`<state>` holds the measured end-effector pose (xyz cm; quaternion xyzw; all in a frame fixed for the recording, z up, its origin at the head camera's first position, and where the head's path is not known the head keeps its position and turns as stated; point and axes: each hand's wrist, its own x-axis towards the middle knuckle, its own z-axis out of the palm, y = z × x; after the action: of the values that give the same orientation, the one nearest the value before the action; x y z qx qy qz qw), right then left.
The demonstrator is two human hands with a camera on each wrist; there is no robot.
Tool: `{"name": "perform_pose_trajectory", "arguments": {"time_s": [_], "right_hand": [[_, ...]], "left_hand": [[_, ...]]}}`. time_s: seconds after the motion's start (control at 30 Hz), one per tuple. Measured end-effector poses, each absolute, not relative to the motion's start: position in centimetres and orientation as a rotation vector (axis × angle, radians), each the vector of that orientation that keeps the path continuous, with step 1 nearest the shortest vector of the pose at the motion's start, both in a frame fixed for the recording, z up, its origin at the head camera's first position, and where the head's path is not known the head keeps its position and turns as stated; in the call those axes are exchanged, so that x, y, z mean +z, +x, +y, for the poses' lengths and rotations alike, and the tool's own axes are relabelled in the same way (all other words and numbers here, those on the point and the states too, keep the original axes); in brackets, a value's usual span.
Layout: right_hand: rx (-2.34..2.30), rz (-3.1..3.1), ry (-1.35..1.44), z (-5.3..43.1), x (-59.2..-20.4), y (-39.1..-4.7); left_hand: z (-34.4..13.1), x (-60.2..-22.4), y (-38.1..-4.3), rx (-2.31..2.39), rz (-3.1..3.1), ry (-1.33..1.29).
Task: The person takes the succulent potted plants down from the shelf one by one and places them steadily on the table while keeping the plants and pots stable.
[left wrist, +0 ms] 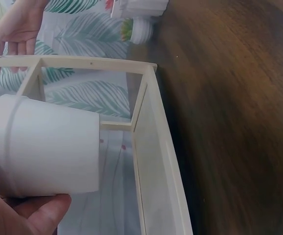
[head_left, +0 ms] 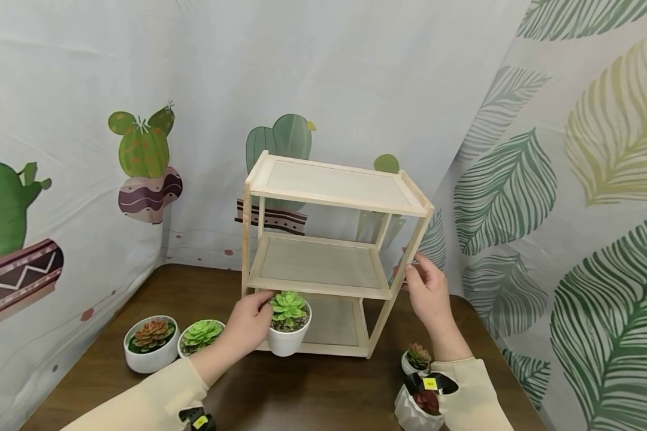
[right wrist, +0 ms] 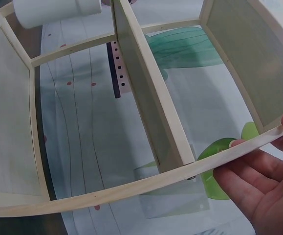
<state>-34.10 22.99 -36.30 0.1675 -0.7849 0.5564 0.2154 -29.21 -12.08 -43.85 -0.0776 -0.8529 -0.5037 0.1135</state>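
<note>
A three-tier pale wooden shelf (head_left: 323,266) stands on the brown table. In front of its lower opening, my left hand (head_left: 250,320) holds a potted succulent, a bright green rosette (head_left: 288,307) in a white pot (head_left: 286,342). The left wrist view shows this white pot (left wrist: 53,147) up close, with the thumb (left wrist: 51,213) along its side. At the shelf's right front post, between middle and top tiers, my right hand (head_left: 428,290) grips the wood. Its fingers (right wrist: 258,171) lie behind the post (right wrist: 219,159) in the right wrist view.
At the left of the table sit a reddish succulent in a white bowl (head_left: 150,361) and a green succulent (head_left: 202,333). Near the right forearm are a small potted succulent (head_left: 417,357) and a dark red one in a faceted white pot (head_left: 412,413). Printed curtains (head_left: 356,72) hang behind.
</note>
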Motion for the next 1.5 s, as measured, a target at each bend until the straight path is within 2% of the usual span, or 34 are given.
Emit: {"name": "perform_pose_trajectory", "arguments": {"time_s": [0.43,0.87,1.5], "right_hand": [[1.529,-2.199,0.430,23.1,-36.4,-33.9],[1.533,-2.216,0.431,23.0,-36.3,-33.9],[1.512,-2.216,0.430,23.0,-36.3,-33.8]], "left_hand": [[-14.8,-42.2,-26.9,-1.559,-2.516,-0.198],[-18.8,-40.8,-24.8,-1.347,-2.502,-0.154],[-26.2,-41.0,-22.2,-1.115,-2.489,-0.020]]}}
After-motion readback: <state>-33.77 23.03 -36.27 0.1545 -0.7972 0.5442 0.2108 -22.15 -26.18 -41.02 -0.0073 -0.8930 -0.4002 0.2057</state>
